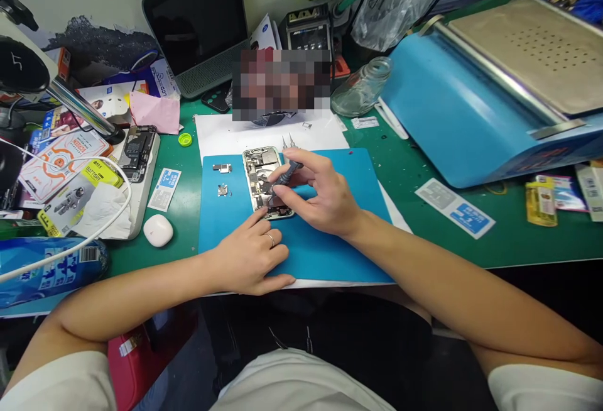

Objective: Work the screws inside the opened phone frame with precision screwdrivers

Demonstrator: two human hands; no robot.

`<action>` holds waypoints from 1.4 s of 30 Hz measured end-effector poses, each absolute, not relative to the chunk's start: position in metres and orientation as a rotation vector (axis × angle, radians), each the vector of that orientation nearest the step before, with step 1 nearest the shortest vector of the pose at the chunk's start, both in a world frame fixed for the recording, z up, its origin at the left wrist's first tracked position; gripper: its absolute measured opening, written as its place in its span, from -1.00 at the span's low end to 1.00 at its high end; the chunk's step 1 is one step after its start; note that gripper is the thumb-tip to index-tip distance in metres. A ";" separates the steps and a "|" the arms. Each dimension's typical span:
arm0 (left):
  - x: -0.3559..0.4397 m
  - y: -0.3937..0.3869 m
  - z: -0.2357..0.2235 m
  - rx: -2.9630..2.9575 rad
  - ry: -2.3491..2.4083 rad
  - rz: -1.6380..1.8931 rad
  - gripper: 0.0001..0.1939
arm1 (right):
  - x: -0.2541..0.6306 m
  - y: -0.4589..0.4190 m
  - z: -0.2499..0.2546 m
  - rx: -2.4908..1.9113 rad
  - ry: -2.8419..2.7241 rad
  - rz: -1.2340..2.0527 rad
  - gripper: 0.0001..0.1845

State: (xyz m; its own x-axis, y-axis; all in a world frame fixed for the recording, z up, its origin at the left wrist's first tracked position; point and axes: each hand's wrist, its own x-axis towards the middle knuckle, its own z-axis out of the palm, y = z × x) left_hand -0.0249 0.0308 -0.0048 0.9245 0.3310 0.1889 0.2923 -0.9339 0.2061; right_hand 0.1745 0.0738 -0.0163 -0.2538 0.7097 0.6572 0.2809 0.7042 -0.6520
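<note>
An opened phone [262,175] with its inner parts bare lies on the blue mat [330,257]. My right hand [325,194] is over its right side, with thumb and fingers closed on a short dark screwdriver [288,174]. The screwdriver's tip over the phone is too small to make out. Thin pointed metal tips [288,142] rise just behind the right fingers; I cannot tell whether that hand holds them. My left hand [257,251] rests on the mat, index finger reaching to the phone's lower edge, thumb apart. Small phone parts [222,168] lie left of the phone.
To the right stands a big blue machine [424,103] with a perforated top. A glass bottle [360,87] lies beside it. On the left are a white earbud case [158,230], another opened phone [136,150], boxes and a white cable. A dark screen [195,18] stands behind.
</note>
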 end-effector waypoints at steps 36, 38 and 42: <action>-0.026 0.025 -0.005 3.030 0.509 0.398 -0.58 | 0.160 0.075 -0.026 -0.567 -2.021 0.300 -0.29; -0.026 0.024 -0.006 3.029 0.509 0.405 -0.58 | 0.159 0.076 -0.024 -0.565 -2.028 0.228 -0.30; -0.026 0.024 -0.008 3.025 0.516 0.400 -0.57 | 0.155 0.076 -0.017 -0.578 -2.006 0.101 -0.33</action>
State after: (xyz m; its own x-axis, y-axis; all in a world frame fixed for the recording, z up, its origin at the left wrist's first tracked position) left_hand -0.0258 0.0243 -0.0078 0.9110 0.3318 0.2449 0.3197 -0.9434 0.0886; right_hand 0.1552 0.0755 -0.0170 -0.3818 0.4393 0.8132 0.3550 0.8820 -0.3098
